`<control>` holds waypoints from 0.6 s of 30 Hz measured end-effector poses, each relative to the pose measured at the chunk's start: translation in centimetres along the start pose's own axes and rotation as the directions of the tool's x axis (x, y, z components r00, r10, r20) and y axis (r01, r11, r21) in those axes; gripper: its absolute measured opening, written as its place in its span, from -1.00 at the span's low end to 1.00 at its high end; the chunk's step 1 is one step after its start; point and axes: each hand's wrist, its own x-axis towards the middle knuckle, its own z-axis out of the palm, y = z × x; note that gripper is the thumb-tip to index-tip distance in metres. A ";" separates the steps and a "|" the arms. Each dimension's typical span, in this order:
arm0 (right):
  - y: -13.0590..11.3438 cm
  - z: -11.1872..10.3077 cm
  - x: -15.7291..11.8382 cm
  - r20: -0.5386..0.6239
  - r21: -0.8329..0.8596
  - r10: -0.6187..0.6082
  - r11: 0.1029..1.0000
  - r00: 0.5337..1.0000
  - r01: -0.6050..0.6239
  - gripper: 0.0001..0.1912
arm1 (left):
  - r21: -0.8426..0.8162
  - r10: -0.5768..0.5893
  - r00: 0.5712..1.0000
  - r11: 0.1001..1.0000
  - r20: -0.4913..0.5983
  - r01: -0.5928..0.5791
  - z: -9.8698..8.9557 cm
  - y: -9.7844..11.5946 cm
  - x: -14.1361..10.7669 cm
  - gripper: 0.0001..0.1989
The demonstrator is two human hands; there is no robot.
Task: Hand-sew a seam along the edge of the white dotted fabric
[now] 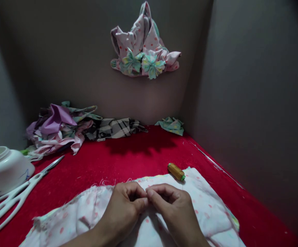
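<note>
White cloth with coral dots (205, 202) is spread over the red surface beneath both hands, its left part gathered and fraying along the top edge. My left hand (125, 206) is closed in a pinch, thumb against forefinger. Tip to tip with it, my right hand (172, 209) pinches as well. Whatever lies between the fingertips is too small to make out. A spool of golden-brown thread (176, 172) with green ends rests on the cloth's upper edge, just beyond my right hand.
White-handled scissors (23, 192) lie at left beside a white pot (7, 171). Fabric scraps (59, 127) are heaped at the back left, with a green scrap (172, 126) at back right. A thin metal rod (215, 164) runs along the right wall. Dotted fabric with bows (146, 48) hangs at the back.
</note>
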 end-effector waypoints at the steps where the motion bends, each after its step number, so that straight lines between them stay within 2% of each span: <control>1: -0.1 0.0 0.0 0.006 -0.001 0.005 1.000 1.000 -0.005 -0.86 | 0.000 0.000 1.000 1.000 0.003 0.000 0.0 0.0 0.0 -0.94; 18: 0.2 -0.3 0.2 0.056 -0.043 -0.007 0.999 0.998 0.009 -0.86 | 0.023 0.015 1.000 1.000 0.000 -0.015 0.1 0.1 -0.3 -0.94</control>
